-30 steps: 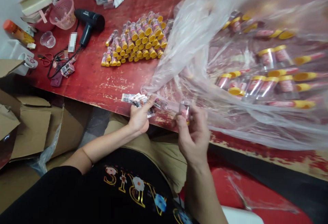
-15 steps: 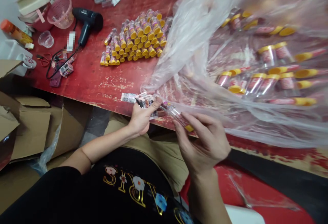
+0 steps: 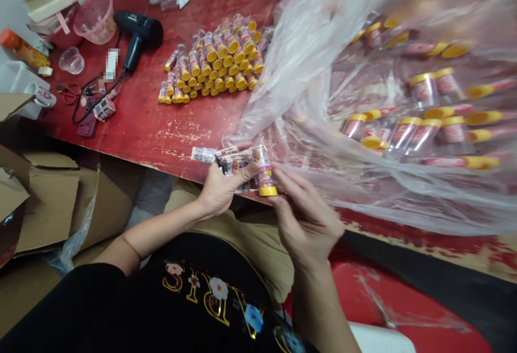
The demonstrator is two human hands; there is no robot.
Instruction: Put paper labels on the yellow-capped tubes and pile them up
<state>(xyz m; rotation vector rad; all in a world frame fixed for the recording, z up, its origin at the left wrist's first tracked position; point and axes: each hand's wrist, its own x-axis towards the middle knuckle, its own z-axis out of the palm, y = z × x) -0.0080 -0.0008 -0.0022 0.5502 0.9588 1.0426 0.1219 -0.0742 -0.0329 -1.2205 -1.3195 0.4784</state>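
A bunch of clear, printed plastic sleeves (image 3: pixel 233 165) is gripped in my left hand (image 3: pixel 221 188), fanned out under the thumb. Right beside the thumb stands a small clear tube with a yellow cap (image 3: pixel 265 172), cap end down and tilted slightly, a printed pink and purple sleeve around it. My right hand (image 3: pixel 309 215) pinches the tube at its lower right side, near the cap. One more sleeve (image 3: pixel 203 154) lies on the table edge to the left of the bunch.
Sleeved tubes with yellow caps (image 3: pixel 218 64) are stacked on the red table (image 3: pixel 137 126). To the right, a large clear plastic bag (image 3: pixel 294 62) holds several more tubes. A black hair dryer (image 3: pixel 137 35), a pink basket (image 3: pixel 95 19) and cardboard boxes (image 3: pixel 52 202) are at left.
The tube has turned from slanted to nearly upright, and the printed sleeve now covers its body. My right hand has shifted a little left, toward my left hand.
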